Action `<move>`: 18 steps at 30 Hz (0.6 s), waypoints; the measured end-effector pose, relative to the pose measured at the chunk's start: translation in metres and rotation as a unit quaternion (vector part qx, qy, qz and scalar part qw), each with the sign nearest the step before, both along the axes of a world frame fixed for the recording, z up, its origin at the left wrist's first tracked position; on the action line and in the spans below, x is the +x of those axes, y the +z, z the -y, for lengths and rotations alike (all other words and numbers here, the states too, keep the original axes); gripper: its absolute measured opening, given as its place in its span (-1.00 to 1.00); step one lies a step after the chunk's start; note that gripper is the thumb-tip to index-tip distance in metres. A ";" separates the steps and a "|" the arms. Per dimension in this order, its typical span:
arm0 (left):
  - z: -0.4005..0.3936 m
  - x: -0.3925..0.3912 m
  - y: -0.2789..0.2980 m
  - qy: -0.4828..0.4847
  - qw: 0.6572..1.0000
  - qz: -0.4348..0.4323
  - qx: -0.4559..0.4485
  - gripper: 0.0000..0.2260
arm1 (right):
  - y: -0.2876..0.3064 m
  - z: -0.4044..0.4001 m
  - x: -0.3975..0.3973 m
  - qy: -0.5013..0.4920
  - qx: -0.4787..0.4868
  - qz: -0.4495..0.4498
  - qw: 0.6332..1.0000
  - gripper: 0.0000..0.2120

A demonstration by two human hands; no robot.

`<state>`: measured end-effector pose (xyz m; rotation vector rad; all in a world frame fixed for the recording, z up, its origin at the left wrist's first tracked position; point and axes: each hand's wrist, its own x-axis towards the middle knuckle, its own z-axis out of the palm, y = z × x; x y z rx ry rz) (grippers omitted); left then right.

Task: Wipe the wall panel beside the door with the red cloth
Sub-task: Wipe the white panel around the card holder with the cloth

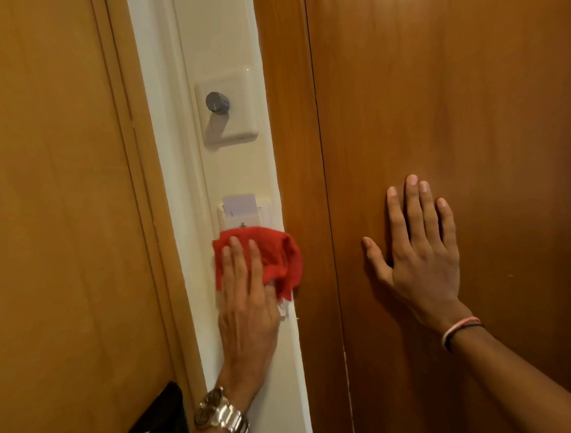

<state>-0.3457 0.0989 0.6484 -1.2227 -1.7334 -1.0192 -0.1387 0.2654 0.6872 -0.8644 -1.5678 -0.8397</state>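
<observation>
A narrow cream wall panel point(233, 172) runs upright between the wooden door point(55, 226) on the left and dark wood panelling point(452, 94) on the right. My left hand point(245, 303) presses the red cloth point(279, 259) flat against the panel, just below a key-card holder point(245, 214) with a white card in it. The cloth bunches toward the panel's right edge. My right hand point(419, 249) rests flat on the dark wood, fingers spread, holding nothing.
A white switch plate with a grey round knob point(217, 103) sits higher on the panel. A black lock plate point(159, 421) shows on the door at the bottom left. A small white fitting peeks out under the cloth and my left hand.
</observation>
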 end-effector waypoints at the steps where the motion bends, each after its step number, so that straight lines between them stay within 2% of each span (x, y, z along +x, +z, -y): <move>1: -0.002 -0.003 0.009 0.011 0.998 0.048 0.026 -0.39 | 0.000 -0.001 0.000 0.001 0.001 0.000 1.000 -0.20; 2: -0.004 -0.001 0.016 0.023 0.995 0.084 0.043 -0.40 | 0.000 -0.002 -0.001 0.001 0.001 0.000 1.000 -0.20; 3: -0.007 0.004 0.016 0.029 0.995 0.085 0.040 -0.40 | 0.000 -0.002 -0.001 0.000 0.001 -0.002 1.000 -0.20; 6: -0.008 0.012 -0.005 0.007 0.999 -0.041 -0.011 -0.38 | 0.000 -0.001 -0.001 0.001 0.001 -0.005 1.000 -0.21; 7: -0.007 0.005 -0.005 -0.002 0.999 -0.042 -0.012 -0.40 | 0.000 -0.001 -0.001 -0.002 -0.001 -0.003 1.000 -0.21; 10: -0.009 0.003 0.015 0.020 0.996 0.077 0.051 -0.43 | 0.000 -0.001 0.000 0.001 -0.004 0.000 1.000 -0.21; 11: -0.012 0.009 0.012 0.023 0.997 0.060 0.045 -0.41 | 0.000 -0.001 0.000 0.002 -0.003 -0.001 1.000 -0.21; 13: -0.014 0.015 -0.005 0.006 0.999 -0.049 0.004 -0.35 | -0.001 -0.001 0.000 0.001 -0.004 -0.001 1.000 -0.22; 14: -0.013 0.011 -0.009 0.001 0.998 -0.070 -0.001 -0.36 | -0.001 -0.001 0.000 -0.002 -0.004 0.002 1.000 -0.21; 15: -0.012 0.003 -0.006 -0.005 0.999 -0.040 0.010 -0.39 | -0.001 -0.002 0.001 -0.003 -0.006 0.006 1.000 -0.21; 17: -0.011 -0.006 0.007 0.018 0.995 0.075 0.058 -0.42 | -0.001 -0.002 0.000 0.004 -0.008 0.006 1.000 -0.21; 18: -0.011 -0.005 0.009 0.029 0.994 0.088 0.064 -0.40 | -0.002 -0.003 -0.001 0.005 -0.006 0.003 1.000 -0.21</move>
